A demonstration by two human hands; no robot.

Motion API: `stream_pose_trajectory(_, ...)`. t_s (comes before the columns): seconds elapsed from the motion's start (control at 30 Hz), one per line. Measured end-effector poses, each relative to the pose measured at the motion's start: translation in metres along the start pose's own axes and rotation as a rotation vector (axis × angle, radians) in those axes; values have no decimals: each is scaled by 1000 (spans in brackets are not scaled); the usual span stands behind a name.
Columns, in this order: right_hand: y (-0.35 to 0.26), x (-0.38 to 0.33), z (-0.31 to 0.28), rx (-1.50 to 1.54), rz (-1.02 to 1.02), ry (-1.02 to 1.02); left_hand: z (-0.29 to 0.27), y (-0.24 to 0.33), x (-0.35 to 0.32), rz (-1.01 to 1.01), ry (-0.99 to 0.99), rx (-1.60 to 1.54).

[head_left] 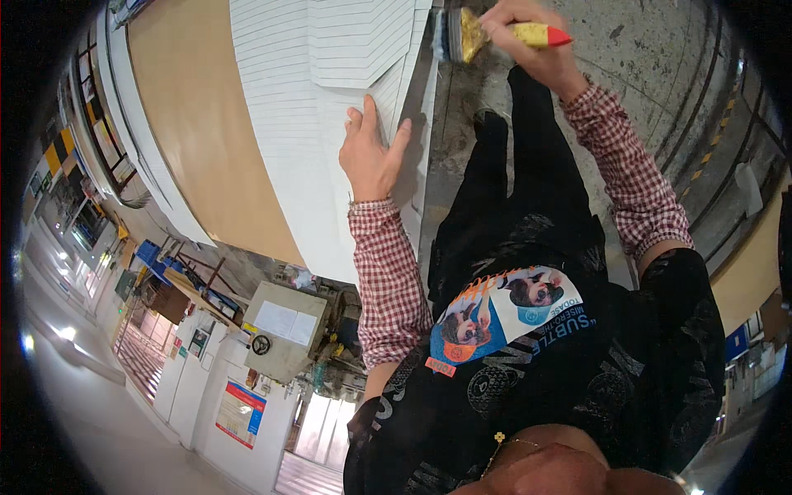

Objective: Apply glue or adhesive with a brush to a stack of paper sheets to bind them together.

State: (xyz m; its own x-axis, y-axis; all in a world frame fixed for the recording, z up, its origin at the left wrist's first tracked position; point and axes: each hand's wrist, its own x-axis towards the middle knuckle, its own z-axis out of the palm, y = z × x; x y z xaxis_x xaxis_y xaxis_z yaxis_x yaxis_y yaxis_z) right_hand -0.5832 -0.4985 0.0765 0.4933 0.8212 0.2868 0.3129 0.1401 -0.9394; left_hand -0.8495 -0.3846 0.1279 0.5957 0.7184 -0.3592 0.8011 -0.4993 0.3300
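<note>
White paper stack (330, 49) under left hand (371, 157); right hand (528, 41) grips brush (466, 35).

Wide paintbrush (462, 33), yellow handle with red tip, clutched in the right hand (528, 37), bristles against white panelling (330, 91); the left hand (373, 153) lies flat on that surface.

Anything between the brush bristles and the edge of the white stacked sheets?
Nothing visible. The brush, held in the right hand, sits just beside the stack edge; the left hand lies flat lower down, clear of it.
</note>
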Motion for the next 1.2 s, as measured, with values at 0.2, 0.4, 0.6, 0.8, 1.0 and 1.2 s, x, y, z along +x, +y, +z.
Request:
stream_pose_trajectory(0.2, -16, -14, 6, 153, 48, -164, 2, 1, 4, -36, 26, 59)
stream_pose_trajectory(0.4, 2, 3, 11, 122, 29, 88, 10, -4, 9, 37, 65, 167)
stream_pose_trajectory(0.6, -3, -32, 19, 71, -22, -132, 25, 3, 14, 30, 117, 227)
stream_pose_trajectory(0.8, -25, -38, 8, 124, 99, -28, 72, 2, 6, -4, 412, 241)
stream_pose_trajectory(1.0, -11, -40, 11, 44, 35, 14, 61, -14, -14, -53, 282, 309)
stream_pose_trajectory(1.2, -12, -12, 7, -20, -19, 24, 15, -14, -2, -56, 67, 186)
